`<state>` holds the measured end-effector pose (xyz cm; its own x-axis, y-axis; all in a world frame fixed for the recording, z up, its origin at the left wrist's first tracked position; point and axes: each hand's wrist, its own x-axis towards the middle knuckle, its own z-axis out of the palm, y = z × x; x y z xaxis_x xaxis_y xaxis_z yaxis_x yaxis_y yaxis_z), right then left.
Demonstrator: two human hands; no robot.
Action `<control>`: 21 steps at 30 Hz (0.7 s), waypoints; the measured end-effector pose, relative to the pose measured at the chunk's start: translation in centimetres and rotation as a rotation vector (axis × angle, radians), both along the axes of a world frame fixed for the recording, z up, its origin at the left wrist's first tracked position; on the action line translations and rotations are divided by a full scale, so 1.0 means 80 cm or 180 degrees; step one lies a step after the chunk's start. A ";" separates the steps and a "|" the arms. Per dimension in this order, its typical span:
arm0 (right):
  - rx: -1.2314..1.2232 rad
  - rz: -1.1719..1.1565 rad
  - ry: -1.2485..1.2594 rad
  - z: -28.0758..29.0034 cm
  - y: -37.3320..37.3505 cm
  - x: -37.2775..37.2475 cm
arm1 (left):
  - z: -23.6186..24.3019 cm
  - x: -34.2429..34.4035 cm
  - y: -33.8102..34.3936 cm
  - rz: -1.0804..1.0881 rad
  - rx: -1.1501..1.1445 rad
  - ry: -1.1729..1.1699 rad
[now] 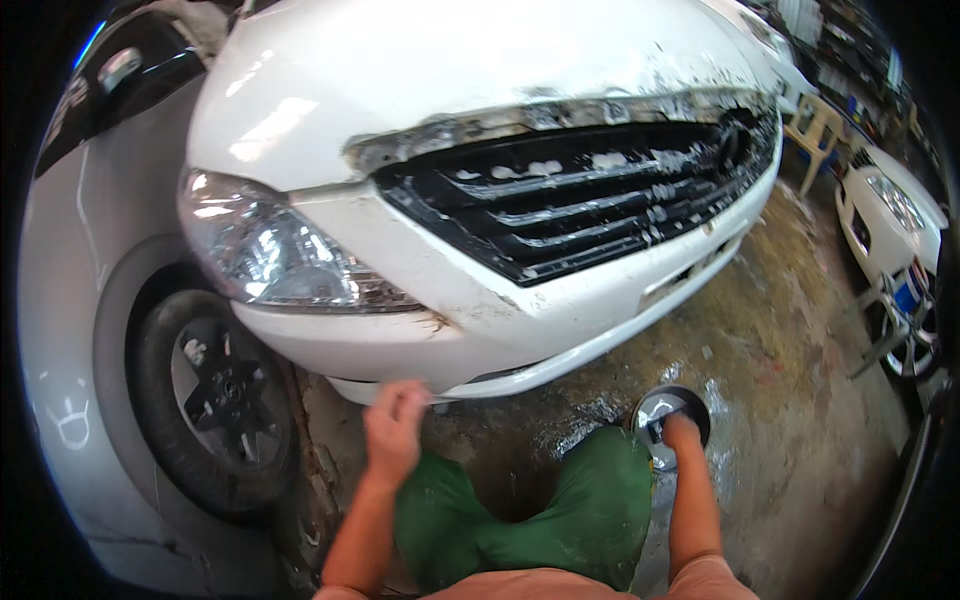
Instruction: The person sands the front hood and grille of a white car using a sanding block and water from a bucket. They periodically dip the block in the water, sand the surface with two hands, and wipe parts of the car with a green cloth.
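Observation:
My right hand (682, 432) reaches down into a round dark-rimmed basin (703, 405) of water on the floor. A small dark piece (656, 430) shows at its fingers; its kind is too small to tell. In front of the white car's bumper (420, 350), my left hand (395, 425) is raised with its fingers curled in, and nothing shows in it. Above it are the headlight (275, 245) and the black grille (560, 200), which is wet and spotted with whitish residue. Along the hood's front edge (520, 115) the paint is worn through to rough patches.
A silver car with a dark wheel (220, 385) stands close on the left. The concrete floor (770, 340) is wet and stained. On the right are a beige plastic chair (818, 130), another white car (890, 200) and a small stand (885, 310). My green-trousered legs (600, 500) are spread below.

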<state>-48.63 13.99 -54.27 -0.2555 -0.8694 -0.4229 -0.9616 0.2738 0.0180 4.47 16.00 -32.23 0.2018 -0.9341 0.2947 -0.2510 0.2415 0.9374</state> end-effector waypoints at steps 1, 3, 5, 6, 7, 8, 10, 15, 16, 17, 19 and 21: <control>-0.0134 -0.0158 0.0021 -0.041 0.016 -0.027 | 0.039 0.013 -0.018 0.0248 -0.0446 -0.0270; -0.0012 -0.0123 -0.0378 -0.099 0.031 -0.040 | 0.112 0.046 -0.061 0.0538 -0.1378 -0.0204; 0.0510 0.0188 -0.0250 -0.114 0.022 -0.034 | 0.199 0.076 -0.104 0.0989 -0.2075 -0.1106; 0.0335 0.0147 -0.0355 -0.104 0.032 -0.013 | 0.232 0.104 -0.125 0.1140 -0.2249 -0.1400; 0.0154 0.0081 -0.0483 -0.078 0.043 0.004 | 0.282 0.105 -0.133 0.1273 -0.2360 -0.1737; 0.0047 0.0027 -0.0501 -0.049 0.044 0.006 | 0.319 0.115 -0.151 0.1414 -0.2404 -0.2046; -0.0679 -0.0207 -0.0537 0.012 0.030 -0.037 | 0.367 0.149 -0.213 0.1680 -0.2600 -0.2624; -0.2399 0.0103 -0.1869 0.305 -0.088 0.013 | 0.380 0.218 -0.375 0.2455 -0.1587 -0.3597; -0.2746 0.0375 -0.2147 0.372 -0.102 0.057 | 0.364 0.216 -0.383 0.2490 -0.1611 -0.3671; -0.3018 0.0818 -0.2280 0.421 -0.124 0.071 | 0.351 0.200 -0.393 0.2518 -0.1677 -0.3676; -0.2932 0.1419 -0.2524 0.518 -0.147 0.169 | 0.333 0.193 -0.385 0.2535 -0.1569 -0.4074; -0.3353 0.2206 -0.1791 0.569 -0.177 0.245 | 0.337 0.174 -0.367 0.2429 -0.1386 -0.4539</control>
